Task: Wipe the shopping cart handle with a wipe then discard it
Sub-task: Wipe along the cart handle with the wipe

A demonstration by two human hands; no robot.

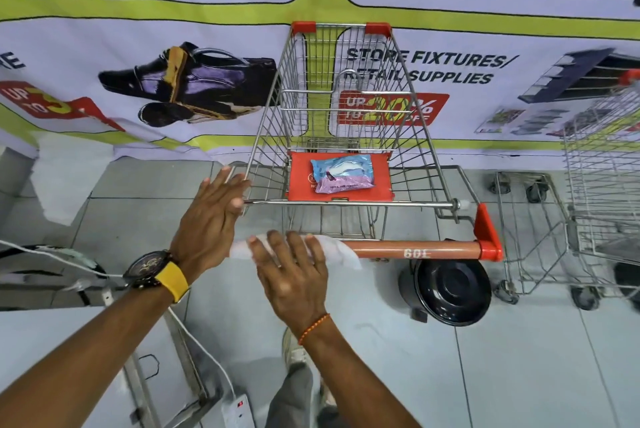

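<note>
A wire shopping cart [349, 122] stands in front of me against a banner wall. Its orange handle [415, 249] runs left to right at the near end. A white wipe [341, 251] is draped over the left half of the handle. My right hand [292, 275] lies flat on the wipe, fingers spread, pressing it onto the bar. My left hand [211, 216] rests with fingers apart on the cart's left rear corner and holds nothing. A blue and pink wipes pack [343, 173] lies on the orange child-seat flap [298, 181].
A black round pedal bin [450, 292] stands on the tiled floor under the handle's right end. A second wire cart [595, 185] is parked at the right. A white power strip [239, 410] and cable lie at my feet, beside a metal frame [145, 382] at the left.
</note>
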